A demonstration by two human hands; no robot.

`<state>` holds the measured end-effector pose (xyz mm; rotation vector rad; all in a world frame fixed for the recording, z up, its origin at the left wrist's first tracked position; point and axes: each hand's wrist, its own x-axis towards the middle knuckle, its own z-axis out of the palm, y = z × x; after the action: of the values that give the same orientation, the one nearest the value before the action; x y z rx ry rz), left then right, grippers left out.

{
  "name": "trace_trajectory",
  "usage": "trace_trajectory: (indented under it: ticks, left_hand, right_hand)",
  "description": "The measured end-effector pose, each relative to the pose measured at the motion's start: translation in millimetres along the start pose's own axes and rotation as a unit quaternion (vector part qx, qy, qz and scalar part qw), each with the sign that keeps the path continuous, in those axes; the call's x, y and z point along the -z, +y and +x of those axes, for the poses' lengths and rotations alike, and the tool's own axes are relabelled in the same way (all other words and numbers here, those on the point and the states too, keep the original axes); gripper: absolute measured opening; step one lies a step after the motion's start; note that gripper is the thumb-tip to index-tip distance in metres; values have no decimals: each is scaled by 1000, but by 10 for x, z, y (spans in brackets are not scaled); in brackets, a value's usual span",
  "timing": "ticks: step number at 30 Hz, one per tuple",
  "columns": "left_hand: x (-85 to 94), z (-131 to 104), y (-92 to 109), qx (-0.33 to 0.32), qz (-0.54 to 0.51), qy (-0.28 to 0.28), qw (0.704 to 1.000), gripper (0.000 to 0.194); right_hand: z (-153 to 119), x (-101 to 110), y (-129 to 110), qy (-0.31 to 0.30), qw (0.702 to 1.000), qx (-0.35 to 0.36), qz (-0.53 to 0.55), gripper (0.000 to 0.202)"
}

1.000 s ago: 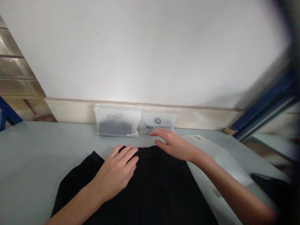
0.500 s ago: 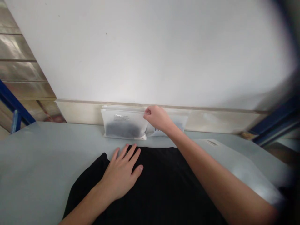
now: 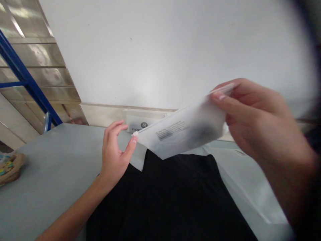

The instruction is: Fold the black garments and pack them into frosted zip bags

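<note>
My right hand (image 3: 253,113) pinches the top edge of a frosted zip bag (image 3: 173,132), which hangs tilted over the table. The bag carries a block of small dark print and has something dark inside. At its left corner is a white zip slider. My left hand (image 3: 114,150) has its fingers apart, the thumb tip beside that slider; whether they touch I cannot tell. Below both hands lies a black garment (image 3: 165,197), spread on the grey table (image 3: 62,167).
A second frosted bag (image 3: 130,118) with a round logo leans against the low ledge by the white wall (image 3: 150,53). To the right lies a large clear plastic bag (image 3: 253,180). A blue metal frame (image 3: 30,83) stands left, and a container with yellow bits (image 3: 11,167) sits at the left edge.
My right hand has lifted the frosted zip bag away from the wall, towards me and to the right. My left hand has come up off the black garment to the bag's corner.
</note>
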<state>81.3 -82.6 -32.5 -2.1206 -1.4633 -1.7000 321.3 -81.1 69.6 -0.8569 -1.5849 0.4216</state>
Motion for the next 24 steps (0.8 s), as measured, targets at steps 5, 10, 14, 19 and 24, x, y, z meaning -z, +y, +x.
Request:
trace_trajectory:
  ticks: [5,10,14,19,24]
  left_hand:
    - [-17,27,338,93,-166,-165,968,19]
    - [-53,16,796,70,-194,-218,954,22]
    - [-14,270,1175,2,-194,-209,958,23]
    - [34,645,1424,-95,-150,-211,961,27]
    - [117,730,1411,-222,-113,-162,955,20]
  right_hand:
    - [-98,432,17,29,988,-136,-70,13]
    - [-102,623,290,56,952,-107,-280,5]
    - [-157,539,46,19,941,-33,-336,31]
    - [-313,342,-471,-155,956,120,-219,21]
    - [-372,300,-518,-114,959,161,-205,23]
